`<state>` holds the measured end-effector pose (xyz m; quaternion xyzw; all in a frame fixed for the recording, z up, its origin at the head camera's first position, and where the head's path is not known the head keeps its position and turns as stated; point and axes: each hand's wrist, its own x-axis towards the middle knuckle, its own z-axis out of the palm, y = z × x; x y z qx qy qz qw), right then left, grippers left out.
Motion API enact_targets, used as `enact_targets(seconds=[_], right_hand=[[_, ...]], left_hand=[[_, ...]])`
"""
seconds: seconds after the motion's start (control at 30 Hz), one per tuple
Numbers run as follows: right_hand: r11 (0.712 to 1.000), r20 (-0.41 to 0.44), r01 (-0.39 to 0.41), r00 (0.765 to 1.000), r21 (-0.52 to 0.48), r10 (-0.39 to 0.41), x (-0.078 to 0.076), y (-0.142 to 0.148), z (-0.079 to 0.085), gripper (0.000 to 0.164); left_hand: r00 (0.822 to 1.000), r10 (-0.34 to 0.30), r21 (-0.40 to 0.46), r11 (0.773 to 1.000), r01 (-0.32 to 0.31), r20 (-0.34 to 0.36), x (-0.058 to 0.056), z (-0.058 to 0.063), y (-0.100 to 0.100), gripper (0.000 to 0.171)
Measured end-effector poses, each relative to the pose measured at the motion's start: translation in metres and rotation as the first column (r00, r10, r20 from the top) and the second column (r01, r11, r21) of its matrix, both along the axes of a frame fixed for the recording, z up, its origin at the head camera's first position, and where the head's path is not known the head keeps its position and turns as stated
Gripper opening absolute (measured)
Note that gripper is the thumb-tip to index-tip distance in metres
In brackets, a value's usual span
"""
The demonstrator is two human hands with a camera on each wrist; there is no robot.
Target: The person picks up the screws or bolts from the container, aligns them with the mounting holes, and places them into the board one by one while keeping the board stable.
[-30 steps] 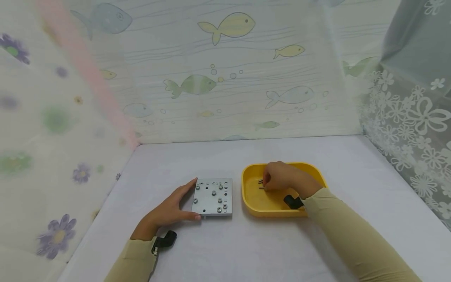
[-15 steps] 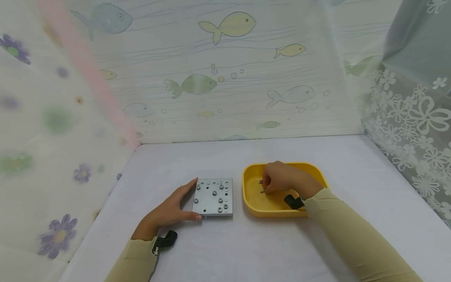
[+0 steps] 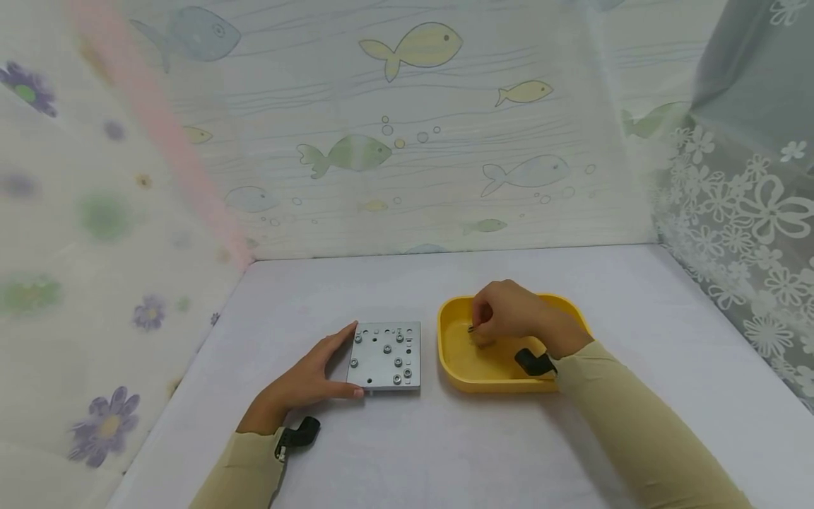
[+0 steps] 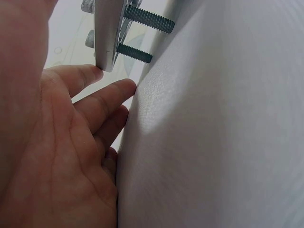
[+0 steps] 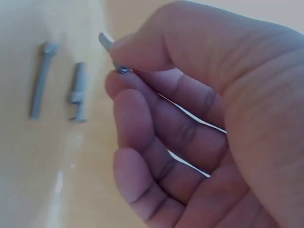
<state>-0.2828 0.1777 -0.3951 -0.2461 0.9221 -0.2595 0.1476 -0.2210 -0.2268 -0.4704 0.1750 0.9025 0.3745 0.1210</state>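
1. The left hand [image 3: 308, 382] is the nearest one on the bench [image 3: 381, 459]. Its fingers are spread, with the thumb at the near left corner of the metal plate [image 3: 377, 362] and a fingertip at the far left corner.
2. The plate sits between the bench's left edge and the yellow tray [image 3: 492, 387], right by the left hand. It looks stiff and hard to break, and I'd guess it is smooth and a bit heavy. Its flat sides look best to hold.
3. Round bolt heads [image 3: 387, 348] stick up on top of the plate. Threaded ends [image 4: 149, 19] poke out below it, so it might wobble if one side got pressed, and those ends could scrape a finger.
4. The right hand [image 3: 509, 312] is over the tray's left half. Its thumb and finger pinch a small metal piece [image 5: 105, 42], maybe a bolt. The fingertips hide part of it. It should be light, hard and slippery, so the middle is a good place to pinch.
5. Loose bolts [image 5: 42, 85] lie on the tray's floor, near the right hand's fingertips but not touching them. They look thin and may roll, so pinch them around the long part.
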Motion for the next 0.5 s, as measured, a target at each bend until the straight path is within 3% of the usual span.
enact_targets(seconds=[0.2,0.5], right_hand=[[0.996,-0.074,0.022,0.997,-0.088,-0.029,0.002,0.001,0.009,0.009],[0.972,-0.083,0.06,0.993,-0.226,-0.081,0.015,-0.007,0.019,0.008]], left_hand=[[1.0,0.003,0.0,1.0,-0.003,0.0,0.001,0.001,0.0,0.123],[1.0,-0.009,0.0,1.0,0.009,-0.012,0.0,-0.001,0.0,0.124]])
